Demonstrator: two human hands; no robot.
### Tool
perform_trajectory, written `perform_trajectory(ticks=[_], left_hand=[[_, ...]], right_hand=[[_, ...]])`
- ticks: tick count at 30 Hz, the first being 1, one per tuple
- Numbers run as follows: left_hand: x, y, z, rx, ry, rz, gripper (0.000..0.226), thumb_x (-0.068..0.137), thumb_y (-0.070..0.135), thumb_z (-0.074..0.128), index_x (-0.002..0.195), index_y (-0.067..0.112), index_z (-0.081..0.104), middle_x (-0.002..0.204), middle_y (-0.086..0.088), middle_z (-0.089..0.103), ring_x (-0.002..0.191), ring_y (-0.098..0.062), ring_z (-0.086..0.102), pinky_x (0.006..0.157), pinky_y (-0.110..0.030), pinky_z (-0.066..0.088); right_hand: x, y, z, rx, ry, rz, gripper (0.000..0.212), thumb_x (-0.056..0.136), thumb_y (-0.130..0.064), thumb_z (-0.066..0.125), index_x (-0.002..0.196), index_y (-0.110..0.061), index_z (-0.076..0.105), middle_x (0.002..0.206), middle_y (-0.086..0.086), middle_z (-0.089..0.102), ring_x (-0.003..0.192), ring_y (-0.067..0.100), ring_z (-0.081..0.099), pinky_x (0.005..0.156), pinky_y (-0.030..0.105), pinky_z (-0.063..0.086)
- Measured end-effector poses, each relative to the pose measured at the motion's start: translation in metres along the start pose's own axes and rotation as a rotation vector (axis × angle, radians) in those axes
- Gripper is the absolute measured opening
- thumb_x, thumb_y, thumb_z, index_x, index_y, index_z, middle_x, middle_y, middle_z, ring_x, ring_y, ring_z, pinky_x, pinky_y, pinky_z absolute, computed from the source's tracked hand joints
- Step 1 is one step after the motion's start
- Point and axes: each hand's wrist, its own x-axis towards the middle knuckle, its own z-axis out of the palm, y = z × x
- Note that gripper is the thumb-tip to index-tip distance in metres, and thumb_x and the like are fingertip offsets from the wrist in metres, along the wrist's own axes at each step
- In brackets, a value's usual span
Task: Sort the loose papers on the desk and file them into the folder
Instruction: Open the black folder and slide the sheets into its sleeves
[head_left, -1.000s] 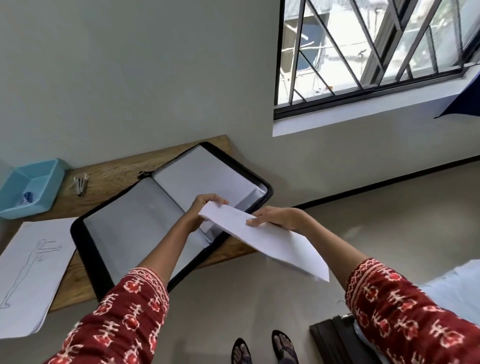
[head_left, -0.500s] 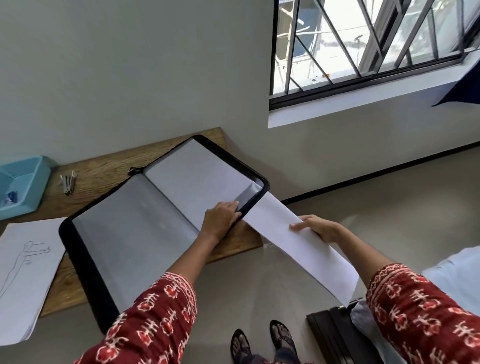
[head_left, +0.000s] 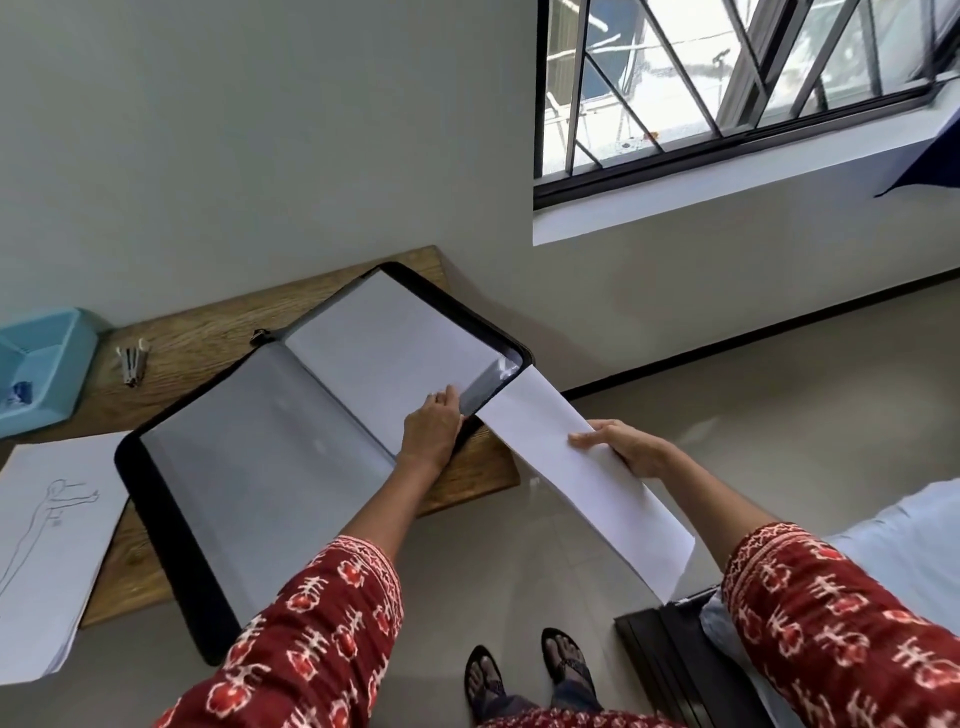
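A black folder (head_left: 171, 525) lies open on the wooden desk (head_left: 208, 332), showing grey plastic sleeves. My left hand (head_left: 431, 428) rests at the near edge of the folder's right-hand sleeve, its fingers pinching the sleeve's edge. My right hand (head_left: 623, 449) holds a blank white sheet (head_left: 587, 478) by its side edge. The sheet's far end sits at the sleeve's open corner and the rest hangs off the desk over the floor. A stack of loose papers (head_left: 47, 545), the top one bearing a line drawing of a figure, lies at the desk's left end.
A light blue tray (head_left: 47, 364) stands at the desk's far left, with a small metal tool (head_left: 132, 358) beside it. A dark case (head_left: 670, 660) and a pale cloth (head_left: 893, 540) sit on the right. The wall and window are behind the desk.
The white sheet went from being held in the air in both hands to having its far end at the sleeve's corner. My left hand moved onto the sleeve's edge.
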Motion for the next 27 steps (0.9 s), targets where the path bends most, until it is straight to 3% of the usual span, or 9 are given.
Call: perform_trajectory(ticks=[4, 7, 10, 13, 16, 20, 24, 27], left_hand=[[0.000, 0.006, -0.005, 0.055, 0.003, 0.026, 0.023, 0.098, 0.006, 0.037, 0.117, 0.004, 0.050, 0.108, -0.011, 0.063, 0.098, -0.025, 0.060, 0.075, -0.034, 0.048], [0.001, 0.003, -0.009, -0.148, 0.095, -0.107, 0.013, 0.092, 0.007, 0.047, 0.086, 0.008, 0.059, 0.085, -0.009, 0.065, 0.076, -0.023, 0.057, 0.064, -0.031, 0.041], [0.004, -0.005, -0.016, -0.414, 0.199, -0.301, 0.005, 0.085, 0.009, 0.062, 0.087, 0.007, 0.067, 0.084, -0.006, 0.069, 0.080, -0.021, 0.063, 0.067, -0.026, 0.042], [0.008, -0.012, -0.025, -0.511, 0.190, -0.368, 0.017, 0.075, 0.023, 0.077, 0.079, 0.010, 0.069, 0.076, -0.002, 0.070, 0.074, -0.017, 0.063, 0.062, -0.025, 0.044], [0.013, -0.023, -0.026, -0.536, 0.074, -0.309, 0.025, 0.077, 0.031, 0.075, 0.072, 0.008, 0.068, 0.069, -0.002, 0.067, 0.064, -0.017, 0.059, 0.057, -0.027, 0.045], [0.018, -0.039, -0.025, -0.659, -0.038, -0.249, 0.020, 0.090, 0.018, 0.060, 0.081, 0.004, 0.071, 0.071, -0.006, 0.069, 0.060, -0.018, 0.061, 0.070, -0.040, 0.056], [0.021, -0.041, -0.027, -0.506, -0.113, -0.123, 0.015, 0.087, 0.018, 0.064, 0.088, 0.006, 0.073, 0.087, -0.009, 0.071, 0.077, -0.021, 0.063, 0.070, -0.032, 0.048], [0.023, -0.037, -0.028, -0.479, -0.098, -0.061, 0.014, 0.085, 0.015, 0.066, 0.092, 0.006, 0.073, 0.092, -0.010, 0.072, 0.079, -0.021, 0.064, 0.074, -0.033, 0.051]], right_hand=[[0.002, -0.003, 0.002, 0.000, 0.007, -0.017, 0.060, 0.050, -0.036, 0.083, 0.101, -0.011, 0.066, 0.094, 0.011, 0.070, 0.077, 0.025, 0.068, 0.069, 0.035, 0.056], [0.006, -0.007, 0.004, 0.016, 0.009, -0.035, 0.044, 0.060, -0.030, 0.080, 0.098, -0.012, 0.067, 0.092, 0.011, 0.070, 0.074, 0.024, 0.068, 0.067, 0.033, 0.056], [0.009, -0.010, 0.005, 0.007, 0.008, -0.035, 0.029, 0.071, -0.023, 0.077, 0.096, -0.012, 0.068, 0.092, 0.010, 0.070, 0.073, 0.023, 0.069, 0.066, 0.033, 0.056], [0.010, -0.011, 0.006, -0.030, -0.014, -0.017, 0.023, 0.076, -0.020, 0.076, 0.096, -0.012, 0.069, 0.094, 0.011, 0.070, 0.074, 0.024, 0.069, 0.066, 0.033, 0.056], [0.010, -0.016, 0.009, -0.093, -0.058, -0.006, 0.028, 0.071, -0.025, 0.077, 0.096, -0.014, 0.070, 0.093, 0.010, 0.070, 0.076, 0.025, 0.068, 0.068, 0.033, 0.055], [0.011, -0.021, 0.010, -0.139, -0.129, 0.023, 0.038, 0.066, -0.030, 0.079, 0.099, -0.015, 0.069, 0.096, 0.010, 0.070, 0.081, 0.026, 0.068, 0.072, 0.035, 0.055], [0.012, -0.033, 0.019, -0.212, -0.208, 0.029, 0.017, 0.085, -0.016, 0.067, 0.102, -0.013, 0.068, 0.094, 0.009, 0.070, 0.078, 0.022, 0.069, 0.068, 0.032, 0.056], [0.015, -0.050, 0.030, -0.264, -0.192, 0.008, 0.021, 0.085, -0.012, 0.067, 0.105, -0.009, 0.068, 0.091, 0.008, 0.071, 0.077, 0.022, 0.069, 0.069, 0.033, 0.057]])
